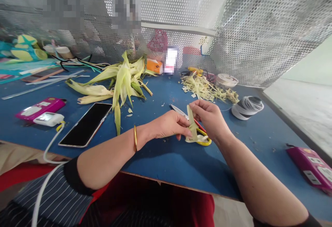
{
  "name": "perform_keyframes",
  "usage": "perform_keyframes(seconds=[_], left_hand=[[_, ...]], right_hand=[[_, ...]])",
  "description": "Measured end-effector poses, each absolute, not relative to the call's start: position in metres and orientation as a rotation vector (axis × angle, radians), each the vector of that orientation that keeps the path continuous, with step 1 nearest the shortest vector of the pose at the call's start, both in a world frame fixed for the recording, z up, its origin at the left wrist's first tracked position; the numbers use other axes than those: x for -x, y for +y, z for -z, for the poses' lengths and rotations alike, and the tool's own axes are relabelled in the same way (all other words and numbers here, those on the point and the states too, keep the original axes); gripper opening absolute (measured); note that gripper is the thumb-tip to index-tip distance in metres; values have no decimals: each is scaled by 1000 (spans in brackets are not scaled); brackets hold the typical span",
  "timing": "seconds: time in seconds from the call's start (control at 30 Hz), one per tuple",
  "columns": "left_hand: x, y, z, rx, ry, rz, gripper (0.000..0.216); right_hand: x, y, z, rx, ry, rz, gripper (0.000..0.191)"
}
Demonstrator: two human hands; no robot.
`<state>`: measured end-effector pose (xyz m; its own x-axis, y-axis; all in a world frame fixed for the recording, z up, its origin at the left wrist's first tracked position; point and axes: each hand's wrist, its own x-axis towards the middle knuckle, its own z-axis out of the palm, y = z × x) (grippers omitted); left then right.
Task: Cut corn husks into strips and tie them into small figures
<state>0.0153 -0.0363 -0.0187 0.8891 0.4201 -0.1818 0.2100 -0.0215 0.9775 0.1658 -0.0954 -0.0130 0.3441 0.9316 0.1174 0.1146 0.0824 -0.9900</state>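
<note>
A pale green strip of corn husk [192, 125] is stretched between my two hands above the blue table. My left hand [169, 125], with a gold bangle at the wrist, pinches the strip's lower end between thumb and fingers. Its upper end is pinched in my right hand [207, 114]. Beneath the husk lies a pair of scissors [204, 141] with red and yellow handles, partly covered by the strip and my fingers; the blades point up and left. A spool of grey and white thread [247, 107] stands right of my right hand.
Corn husks [124, 78] are heaped at back left, husk scraps [201, 87] at back right. A black-screened phone [86, 125], a white device with a cable [48, 119] and a magenta pouch [43, 109] lie left. Another magenta item [311, 168] sits far right. Perforated metal sheeting [178, 9] rises behind.
</note>
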Motion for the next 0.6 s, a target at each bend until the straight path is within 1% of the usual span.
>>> perform_keyframes(seconds=[0.1, 0.27, 0.43, 0.53, 0.6], left_hand=[[-16, -39, 17, -1594, 473, -105, 9], [-15, -38, 16, -1593, 472, -91, 8], [-15, -38, 14, -1606, 484, -107, 10], [-14, -39, 11, -1598, 511, -93, 9], [-13, -39, 10, -1590, 524, -79, 14]], right_hand=[[-171, -92, 15, 1314, -943, -750, 27], [-174, -90, 12, 1278, -773, -705, 31], [-170, -91, 12, 1158, -797, -714, 31], [-168, -91, 14, 1082, -842, -665, 28], [-167, -91, 15, 1053, -865, -643, 26]])
